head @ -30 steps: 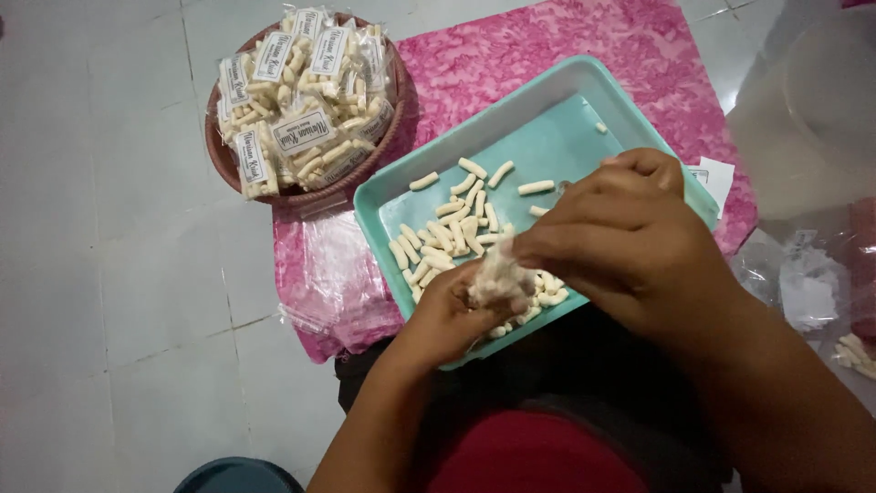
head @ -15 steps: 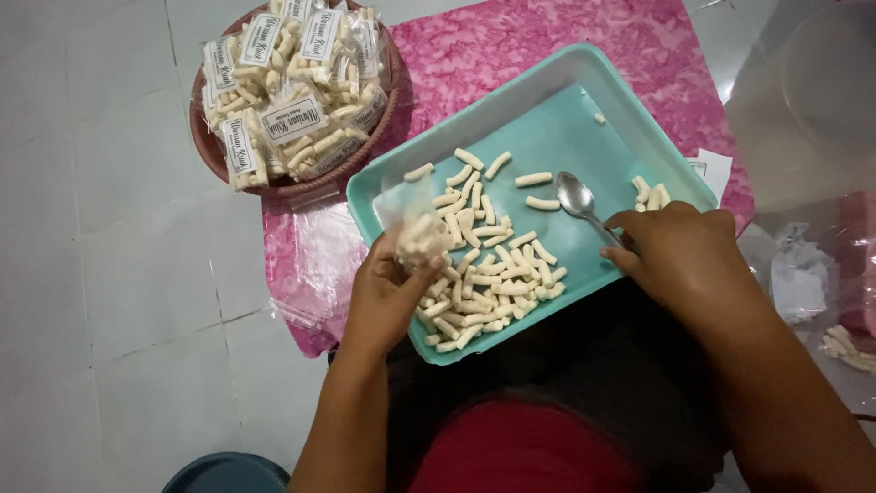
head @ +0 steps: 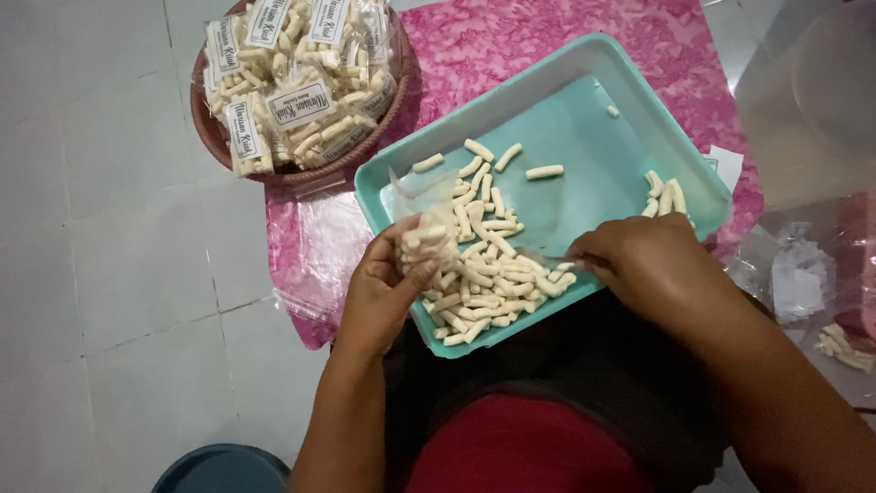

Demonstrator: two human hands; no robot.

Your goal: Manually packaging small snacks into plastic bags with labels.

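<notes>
Head view, looking down over the person's lap. The left hand (head: 383, 292) has its grip pinched around a small clear plastic bag (head: 427, 228), partly filled with pale stick-shaped snacks; the bag's open mouth stands upward above the fingers, over the near left part of the tray. The right hand (head: 652, 269) lies over the tray's near right rim with its fingers curled down and drawn together at the edge of the snack pile; whether that grip pinches a utensil or only snacks cannot be told, since the fingertips are hidden. The loose snack sticks (head: 488, 283) lie heaped in the near left half of the teal rectangular tray (head: 584, 78), touching both hands' working area, with a few strays (head: 544, 171) apart toward the middle and a small cluster (head: 664, 194) against the right wall. The tray rests tilted across a pink patterned cloth (head: 511, 36) spread on the pale tiled floor (head: 109, 274). Empty clear bags (head: 315, 256) lie on the cloth just left of the tray. Beyond the tray's far left corner sits a round brown basket (head: 214, 137) heaped with sealed, labelled packets (head: 297, 82) of the same snacks. At the right edge lie more crumpled clear plastic (head: 803, 274) and a translucent container (head: 812, 100), both blurred.
</notes>
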